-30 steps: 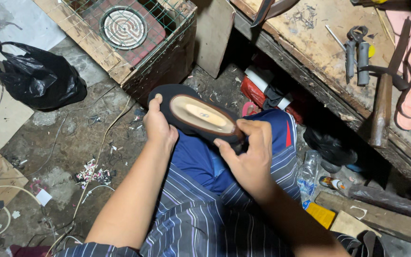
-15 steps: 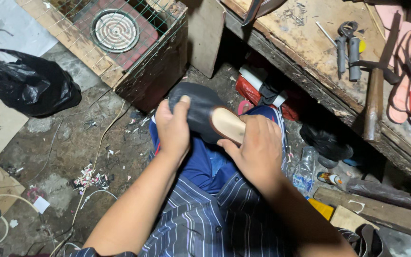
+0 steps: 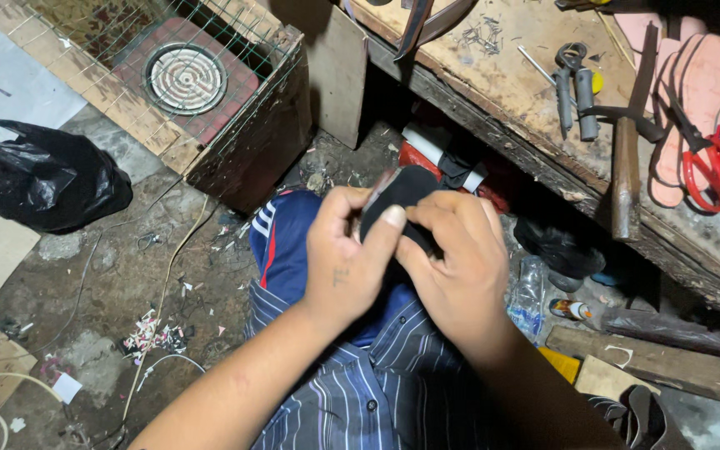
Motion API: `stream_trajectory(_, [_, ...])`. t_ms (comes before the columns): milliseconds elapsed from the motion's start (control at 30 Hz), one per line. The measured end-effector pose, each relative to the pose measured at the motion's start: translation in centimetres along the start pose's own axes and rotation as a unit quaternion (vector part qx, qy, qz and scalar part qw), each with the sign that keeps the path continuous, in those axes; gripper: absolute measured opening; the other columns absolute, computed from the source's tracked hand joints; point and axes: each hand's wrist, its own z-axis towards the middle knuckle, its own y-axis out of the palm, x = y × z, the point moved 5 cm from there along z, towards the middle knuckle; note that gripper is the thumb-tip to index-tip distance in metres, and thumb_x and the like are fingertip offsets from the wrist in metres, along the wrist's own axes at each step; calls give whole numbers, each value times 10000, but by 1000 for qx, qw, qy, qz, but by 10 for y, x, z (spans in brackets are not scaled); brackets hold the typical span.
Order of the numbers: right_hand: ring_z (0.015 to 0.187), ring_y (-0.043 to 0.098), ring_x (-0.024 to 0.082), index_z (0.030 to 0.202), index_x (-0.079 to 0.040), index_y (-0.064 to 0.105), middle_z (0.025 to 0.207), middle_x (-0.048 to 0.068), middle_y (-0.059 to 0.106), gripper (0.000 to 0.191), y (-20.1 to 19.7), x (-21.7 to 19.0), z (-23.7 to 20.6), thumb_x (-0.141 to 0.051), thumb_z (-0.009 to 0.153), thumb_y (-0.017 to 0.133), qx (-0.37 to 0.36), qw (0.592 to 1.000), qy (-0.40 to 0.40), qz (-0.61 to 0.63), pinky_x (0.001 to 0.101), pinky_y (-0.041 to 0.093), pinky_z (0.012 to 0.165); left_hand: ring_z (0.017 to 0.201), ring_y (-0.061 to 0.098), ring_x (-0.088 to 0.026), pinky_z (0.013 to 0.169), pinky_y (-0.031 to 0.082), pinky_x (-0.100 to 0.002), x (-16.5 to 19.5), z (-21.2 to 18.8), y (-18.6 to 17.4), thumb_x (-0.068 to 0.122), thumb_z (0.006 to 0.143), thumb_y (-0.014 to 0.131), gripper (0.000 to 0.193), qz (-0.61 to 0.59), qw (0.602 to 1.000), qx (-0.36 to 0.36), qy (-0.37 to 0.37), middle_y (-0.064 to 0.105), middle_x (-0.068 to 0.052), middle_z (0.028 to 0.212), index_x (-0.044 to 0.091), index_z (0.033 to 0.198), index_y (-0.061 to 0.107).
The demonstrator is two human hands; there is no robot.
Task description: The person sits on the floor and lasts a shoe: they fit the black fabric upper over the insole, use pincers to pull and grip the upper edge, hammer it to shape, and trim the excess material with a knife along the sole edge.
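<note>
Single head-worn view, steeply downward, close over lap and floor (image 3: 127,275).

striped blue shirt (image 3: 377,392), probably buttoned, bare forearms

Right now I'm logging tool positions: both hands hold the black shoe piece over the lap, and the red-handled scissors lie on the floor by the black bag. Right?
Not quite. In the head view the red-handled scissors lie on the wooden workbench at right, not on the floor. Both the left hand and right hand do hold the black shoe piece over the lap.

Hammer (image 3: 627,167) on bench (image 3: 493,75), scissors (image 3: 710,171) right.
</note>
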Motion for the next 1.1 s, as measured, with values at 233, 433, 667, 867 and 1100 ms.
stream_trajectory(233, [1083, 697, 337, 1159, 29, 664, 1201, 190, 680, 410, -47, -11, 1, -157, 821, 803, -36, 998, 46, 0, 390, 556, 939, 1267, 590, -255, 1137, 474, -358, 45, -27, 26, 155, 1078, 518, 329, -4, 991, -92, 99, 549, -179, 1380, -54, 1314, 610])
stream_trajectory(433, [965, 732, 308, 1019, 14, 686, 1084, 164, 719, 361, -74, -3, -5, -200, 761, 822, -21, 987, 145, -65, 369, 564, 846, 1298, 593, -309, 1169, 477, -381, 54, -39, 46, 22, 997, 599, 279, 80, 972, -160, 153, 532, -199, 1402, -40, 1266, 639])
stream_trajectory(667, [958, 745, 237, 1019, 7, 660, 1072, 121, 733, 232, -100, 23, -23, -121, 839, 730, -10, 992, 122, -27, 327, 580, 867, 1059, 671, -274, 961, 545, -321, 74, -27, 59, 123, 876, 833, 282, 140, 959, -164, 187, 637, -123, 1138, 28, 1102, 693])
stream_trajectory(867, [1022, 640, 134, 1122, 29, 664, 1104, 90, 697, 245, -57, 71, -31, -89, 908, 663, -139, 922, 163, 324, 277, 513, 940, 1075, 681, -139, 980, 545, -286, 27, -6, 58, 166, 902, 740, 439, -25, 940, -328, -84, 729, -58, 1147, 0, 1295, 639])
stream_trajectory(1100, [875, 632, 81, 1038, 13, 717, 936, 9, 729, 185, 24, 135, -34, -128, 970, 616, -213, 836, 338, 375, 265, 523, 827, 1063, 667, -107, 962, 545, -280, -40, 11, 29, 188, 871, 766, 468, 1, 952, -271, -143, 731, -59, 1151, -7, 1280, 645])
